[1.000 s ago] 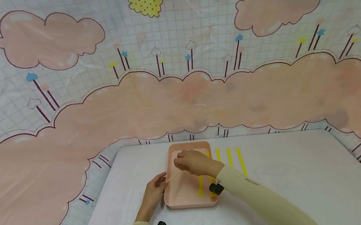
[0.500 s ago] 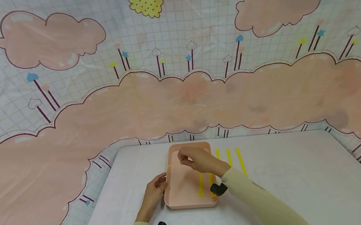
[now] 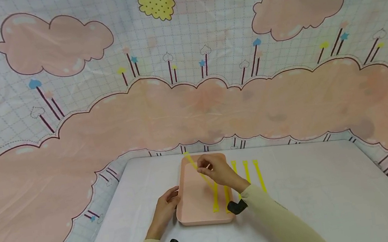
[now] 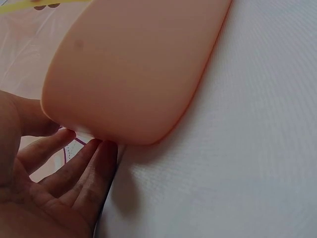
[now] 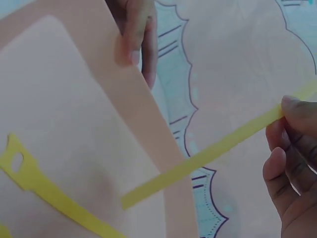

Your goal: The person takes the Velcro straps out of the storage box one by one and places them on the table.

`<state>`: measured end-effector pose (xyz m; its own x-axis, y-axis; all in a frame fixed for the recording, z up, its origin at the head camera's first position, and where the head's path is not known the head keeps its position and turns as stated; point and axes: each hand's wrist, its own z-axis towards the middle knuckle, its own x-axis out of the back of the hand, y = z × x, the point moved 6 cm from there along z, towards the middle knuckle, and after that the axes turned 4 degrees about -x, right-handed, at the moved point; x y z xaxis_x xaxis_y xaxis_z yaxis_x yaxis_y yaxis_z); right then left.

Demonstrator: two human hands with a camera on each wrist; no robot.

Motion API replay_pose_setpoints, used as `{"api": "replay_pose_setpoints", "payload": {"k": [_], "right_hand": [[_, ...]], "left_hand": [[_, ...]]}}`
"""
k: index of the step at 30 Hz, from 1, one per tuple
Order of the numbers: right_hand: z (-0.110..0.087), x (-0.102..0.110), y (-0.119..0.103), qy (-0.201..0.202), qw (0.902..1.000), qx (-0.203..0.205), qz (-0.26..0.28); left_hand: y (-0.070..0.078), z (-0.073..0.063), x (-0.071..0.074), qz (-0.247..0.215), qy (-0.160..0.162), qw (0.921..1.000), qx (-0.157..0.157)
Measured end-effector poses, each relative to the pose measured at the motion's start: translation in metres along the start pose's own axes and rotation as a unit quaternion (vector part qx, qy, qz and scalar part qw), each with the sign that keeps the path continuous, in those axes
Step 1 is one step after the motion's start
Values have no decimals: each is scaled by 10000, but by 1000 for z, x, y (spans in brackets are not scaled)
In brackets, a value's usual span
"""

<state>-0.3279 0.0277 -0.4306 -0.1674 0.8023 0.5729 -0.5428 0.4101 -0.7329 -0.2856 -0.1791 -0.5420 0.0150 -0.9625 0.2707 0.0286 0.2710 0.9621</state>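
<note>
My right hand [image 3: 215, 169] pinches a yellow hook-and-loop cable tie [image 5: 213, 153] between thumb and fingers above the pink tray [image 3: 197, 214]. The tie slants in the air, one end pointing up toward the tray's far left corner. Holding the tray's left edge is my left hand [image 3: 166, 206], its fingers [image 4: 74, 171] against the outer wall and a fingertip showing at the rim in the right wrist view. Inside the tray, along its right side, lie yellow ties; one [image 3: 215, 202] shows its slotted head in the right wrist view. My right hand and forearm hide parts of them.
Several more yellow ties [image 3: 247, 171] lie side by side on the white table [image 3: 316, 186], right of the tray. A patterned cloth [image 3: 214, 110] with clouds hangs behind the table and beside it. A black wrist camera [image 3: 237, 207] sits on each wrist.
My right hand has shifted slightly right above the tray. The tie it holds, seen as a thin pale line before, now shows its flat yellow face. My left hand stays on the tray.
</note>
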Motion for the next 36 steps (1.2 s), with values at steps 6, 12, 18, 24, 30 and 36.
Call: {"api": "replay_pose_setpoints", "payload": {"k": [6,12,18,24,30,36], "right_hand": [[-2,0,7,226,9949,-420,891],[-4,-1,14,250,9808,-1059,1617],[-6,-1,18,348,9729,-1240,1922],[-13,2,20,528,9595,-1549,2294],[-22,5,21,719,9508,-1985,2267],[-27,9,27,846,9433,-2050,2471]], "left_hand": [[1,0,0,36,-11,10000,-23],[1,0,0,6,-41,10000,-84],[-2,1,0,-53,-22,10000,-43],[-2,1,-1,-63,-31,9999,-75],[-4,2,0,-65,-32,10000,54],[-3,2,0,-52,-41,10000,40]]}}
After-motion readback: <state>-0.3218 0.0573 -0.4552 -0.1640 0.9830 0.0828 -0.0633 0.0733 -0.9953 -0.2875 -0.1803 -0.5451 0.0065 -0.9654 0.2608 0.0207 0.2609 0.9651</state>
